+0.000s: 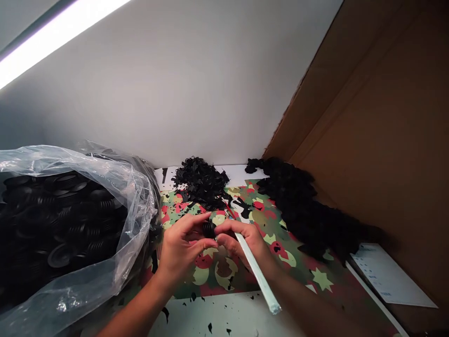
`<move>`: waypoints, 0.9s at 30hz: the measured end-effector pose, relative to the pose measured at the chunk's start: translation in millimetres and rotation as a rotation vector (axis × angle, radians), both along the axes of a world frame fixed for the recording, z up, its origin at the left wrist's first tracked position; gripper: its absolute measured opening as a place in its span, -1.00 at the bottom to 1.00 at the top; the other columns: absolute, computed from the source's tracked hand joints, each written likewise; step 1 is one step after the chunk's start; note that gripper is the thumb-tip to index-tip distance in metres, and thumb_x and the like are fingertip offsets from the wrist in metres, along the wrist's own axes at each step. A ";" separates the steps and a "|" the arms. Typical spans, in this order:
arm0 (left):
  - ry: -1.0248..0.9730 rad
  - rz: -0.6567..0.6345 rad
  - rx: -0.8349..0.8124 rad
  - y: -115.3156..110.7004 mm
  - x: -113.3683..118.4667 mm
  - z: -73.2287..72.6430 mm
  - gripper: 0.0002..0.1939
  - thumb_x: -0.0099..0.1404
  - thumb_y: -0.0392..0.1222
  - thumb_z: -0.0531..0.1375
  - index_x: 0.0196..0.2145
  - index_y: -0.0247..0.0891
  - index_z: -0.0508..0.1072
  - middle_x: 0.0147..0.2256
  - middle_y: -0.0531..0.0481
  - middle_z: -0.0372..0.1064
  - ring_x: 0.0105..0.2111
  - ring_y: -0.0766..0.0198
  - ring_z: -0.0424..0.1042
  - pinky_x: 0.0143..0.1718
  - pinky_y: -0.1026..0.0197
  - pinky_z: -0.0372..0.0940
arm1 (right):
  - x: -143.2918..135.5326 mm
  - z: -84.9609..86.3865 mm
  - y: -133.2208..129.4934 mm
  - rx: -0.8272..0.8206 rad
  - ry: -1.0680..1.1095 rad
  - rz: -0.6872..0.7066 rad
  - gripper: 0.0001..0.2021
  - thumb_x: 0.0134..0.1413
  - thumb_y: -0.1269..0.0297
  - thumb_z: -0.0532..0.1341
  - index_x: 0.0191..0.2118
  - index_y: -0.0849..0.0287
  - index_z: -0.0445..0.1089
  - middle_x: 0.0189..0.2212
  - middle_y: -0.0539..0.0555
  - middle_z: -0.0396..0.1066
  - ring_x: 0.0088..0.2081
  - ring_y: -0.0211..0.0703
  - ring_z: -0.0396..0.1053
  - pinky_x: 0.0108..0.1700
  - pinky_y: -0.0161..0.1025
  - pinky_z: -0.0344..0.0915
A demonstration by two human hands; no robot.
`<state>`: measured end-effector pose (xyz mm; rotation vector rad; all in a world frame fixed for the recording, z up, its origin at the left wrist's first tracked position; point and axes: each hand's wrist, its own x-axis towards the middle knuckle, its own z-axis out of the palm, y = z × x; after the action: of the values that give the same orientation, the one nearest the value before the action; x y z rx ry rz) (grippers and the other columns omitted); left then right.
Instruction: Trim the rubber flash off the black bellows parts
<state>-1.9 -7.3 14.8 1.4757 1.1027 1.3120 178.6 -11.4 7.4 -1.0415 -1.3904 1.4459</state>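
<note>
My left hand (180, 241) is closed around a small black ribbed plastic part (209, 229), pinched between thumb and fingers. Close against it on the right, my right hand (247, 238) grips a long tool with a white wrapped handle (257, 271). The handle slants back toward me over the hand, and a thin reddish end (229, 210) points away. My right fingertips meet the part's right side; whether they also hold it, I cannot tell. Under both hands lies a camouflage-patterned sheet (259, 281) with stars and round shapes, sprinkled with black scraps.
At left, a clear plastic bag (136, 187) bulges with many black ribbed parts (70, 224). A heap of black shavings (201, 182) lies beyond my hands. Another dark pile (298, 201) runs along the cardboard wall (386, 140). A printed white card (393, 276) lies at right.
</note>
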 end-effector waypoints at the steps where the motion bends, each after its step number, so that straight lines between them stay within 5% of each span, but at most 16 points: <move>1: 0.009 -0.004 0.001 -0.1 -0.2 -0.2 -0.57 -0.03 -0.22 0.53 -0.14 -0.12 0.67 -0.37 0.03 0.52 -0.46 0.31 0.49 -0.40 0.30 0.51 | -0.4 -1.7 -0.2 -0.059 0.036 0.014 -0.63 0.04 -0.08 0.35 -0.25 0.16 0.50 -0.50 -0.04 0.34 -0.61 -0.31 0.22 -0.59 -0.32 0.16; 7: -0.142 -0.051 -0.151 -2.0 5.5 7.2 -0.68 -0.06 -0.28 0.52 -0.28 -0.19 0.67 -0.45 0.07 0.54 -0.50 0.32 0.52 -0.42 0.33 0.50 | -2.9 -1.2 -1.2 -0.102 0.086 -0.032 -0.63 0.02 -0.07 0.36 -0.42 0.19 0.45 -0.61 -0.11 0.17 -0.63 -0.38 0.09 -0.62 -0.37 0.05; 12: -0.265 -0.068 -0.223 -2.7 8.5 15.9 -0.71 -0.06 -0.33 0.51 -0.32 -0.20 0.67 -0.42 0.05 0.58 -0.44 0.28 0.56 -0.37 0.32 0.51 | -3.6 1.2 -2.1 -0.078 0.141 -0.046 -0.62 0.04 -0.05 0.34 -0.50 0.20 0.42 -0.58 -0.07 0.26 -0.62 -0.40 0.11 -0.58 -0.36 0.06; 17: -0.147 -0.057 -0.042 -1.0 3.0 9.7 -0.72 0.01 -0.38 0.47 -0.28 -0.16 0.67 -0.34 0.03 0.59 -0.34 0.24 0.58 -0.29 0.28 0.51 | -2.9 -3.4 -1.7 -0.090 0.124 -0.032 -0.61 0.02 -0.10 0.35 -0.42 0.19 0.45 -0.58 -0.08 0.25 -0.61 -0.38 0.09 -0.57 -0.35 0.03; 23: 0.283 -0.032 0.444 -1.5 -4.1 -7.0 -0.36 0.17 -0.55 0.29 0.12 0.01 0.51 -0.18 0.03 0.58 -0.22 0.26 0.53 -0.13 0.22 0.47 | 0.2 2.7 0.0 -0.070 0.085 0.069 -0.51 0.14 -0.21 0.23 -0.48 0.18 0.35 -0.60 -0.12 0.07 -0.61 -0.38 0.00 -0.58 -0.34 0.00; 27: 0.281 0.000 0.365 -2.1 -1.6 -5.1 -0.46 0.14 -0.38 0.40 0.07 -0.06 0.52 -0.15 -0.02 0.55 -0.19 0.20 0.54 -0.16 0.18 0.50 | -1.4 9.2 -2.4 0.057 -0.076 -0.062 -0.63 0.10 -0.05 0.31 -0.46 0.18 0.44 -0.57 -0.05 0.17 -0.51 -0.28 0.12 -0.47 -0.30 0.16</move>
<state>-3.5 -9.4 9.7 1.9771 1.0742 1.3880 177.3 -13.8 16.6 -1.1034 -1.4320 1.3273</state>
